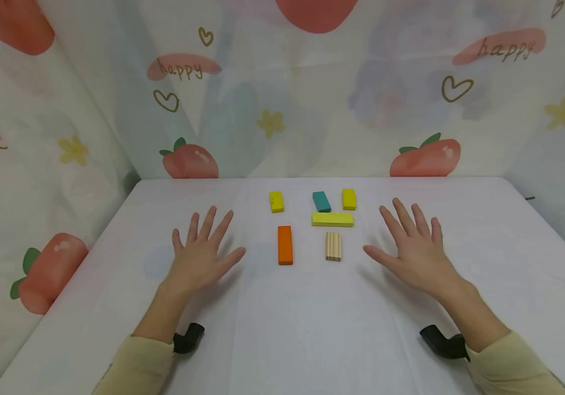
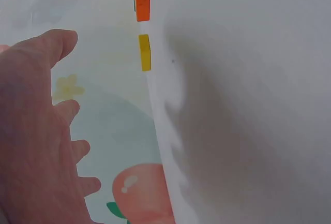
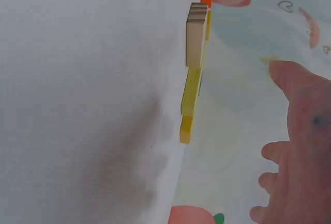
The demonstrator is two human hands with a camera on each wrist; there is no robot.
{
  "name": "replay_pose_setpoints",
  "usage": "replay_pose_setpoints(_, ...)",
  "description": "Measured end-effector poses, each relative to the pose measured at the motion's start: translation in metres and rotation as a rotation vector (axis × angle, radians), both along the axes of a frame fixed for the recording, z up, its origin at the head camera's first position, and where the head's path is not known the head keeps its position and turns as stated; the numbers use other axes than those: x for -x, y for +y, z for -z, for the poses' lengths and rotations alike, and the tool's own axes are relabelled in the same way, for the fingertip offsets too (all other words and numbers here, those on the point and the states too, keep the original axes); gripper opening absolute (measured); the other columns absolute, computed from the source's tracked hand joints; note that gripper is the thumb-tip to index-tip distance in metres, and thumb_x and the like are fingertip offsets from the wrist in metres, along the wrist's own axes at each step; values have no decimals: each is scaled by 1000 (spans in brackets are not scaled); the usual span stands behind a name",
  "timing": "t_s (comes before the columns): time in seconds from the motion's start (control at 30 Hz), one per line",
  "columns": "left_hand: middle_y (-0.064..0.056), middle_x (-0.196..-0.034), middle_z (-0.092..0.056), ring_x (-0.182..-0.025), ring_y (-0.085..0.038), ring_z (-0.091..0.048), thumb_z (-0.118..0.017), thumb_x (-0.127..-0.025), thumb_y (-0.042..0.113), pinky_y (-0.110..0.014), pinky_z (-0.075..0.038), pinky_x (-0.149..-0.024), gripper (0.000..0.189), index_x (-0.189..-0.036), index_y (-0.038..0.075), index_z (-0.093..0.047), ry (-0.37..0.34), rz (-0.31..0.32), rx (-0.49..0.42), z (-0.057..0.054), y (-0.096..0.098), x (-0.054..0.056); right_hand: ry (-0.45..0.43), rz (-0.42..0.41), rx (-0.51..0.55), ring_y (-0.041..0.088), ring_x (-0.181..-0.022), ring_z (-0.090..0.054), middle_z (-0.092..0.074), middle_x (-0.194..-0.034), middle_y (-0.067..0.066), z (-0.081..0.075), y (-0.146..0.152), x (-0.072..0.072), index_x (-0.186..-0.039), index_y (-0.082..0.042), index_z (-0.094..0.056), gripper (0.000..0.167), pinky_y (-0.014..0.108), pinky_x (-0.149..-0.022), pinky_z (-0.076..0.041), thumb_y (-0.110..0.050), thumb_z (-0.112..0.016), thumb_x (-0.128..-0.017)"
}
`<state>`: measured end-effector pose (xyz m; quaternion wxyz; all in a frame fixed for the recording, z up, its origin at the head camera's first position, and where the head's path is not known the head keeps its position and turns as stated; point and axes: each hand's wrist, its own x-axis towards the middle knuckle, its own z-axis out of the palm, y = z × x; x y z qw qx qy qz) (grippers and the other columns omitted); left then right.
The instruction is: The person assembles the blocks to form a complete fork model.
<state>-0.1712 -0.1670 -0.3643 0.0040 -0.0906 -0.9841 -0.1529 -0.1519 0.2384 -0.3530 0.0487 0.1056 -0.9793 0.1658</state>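
My left hand (image 1: 197,263), fingers spread, hovers over the white table left of several small blocks and touches none of them. On the other side, my right hand (image 1: 418,255) is likewise spread and holds nothing. Nearest the left hand lies an orange block (image 1: 285,245). A striped natural-wood block (image 1: 333,246) is closest to the right hand. Behind it lies a long yellow-green block (image 1: 332,219), with a teal block (image 1: 321,201) tilted just beyond. Two short yellow blocks stand at the back, a left one (image 1: 276,202) and a right one (image 1: 349,199).
The blocks lie on a white-covered table (image 1: 282,329). A printed curtain (image 1: 302,99) with strawberries and hearts hangs behind its far edge and along the left side. Black curved pieces, one at the left wrist (image 1: 188,338) and one at the right (image 1: 444,342), stick out from the sleeves.
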Motion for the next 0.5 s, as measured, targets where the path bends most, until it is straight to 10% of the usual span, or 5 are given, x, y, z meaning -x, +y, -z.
replay_pose_setpoints(0.5, -5, -173, -1, -157, -40, -1, -50, -96, 64, -75, 1, -117, 83, -165, 33, -15, 7, 45, -57, 1, 40, 11, -33, -44, 50, 50, -153, -3, -7, -170, 19, 1, -21, 10, -163, -7, -20, 93, 73, -118, 1, -52, -64, -95)
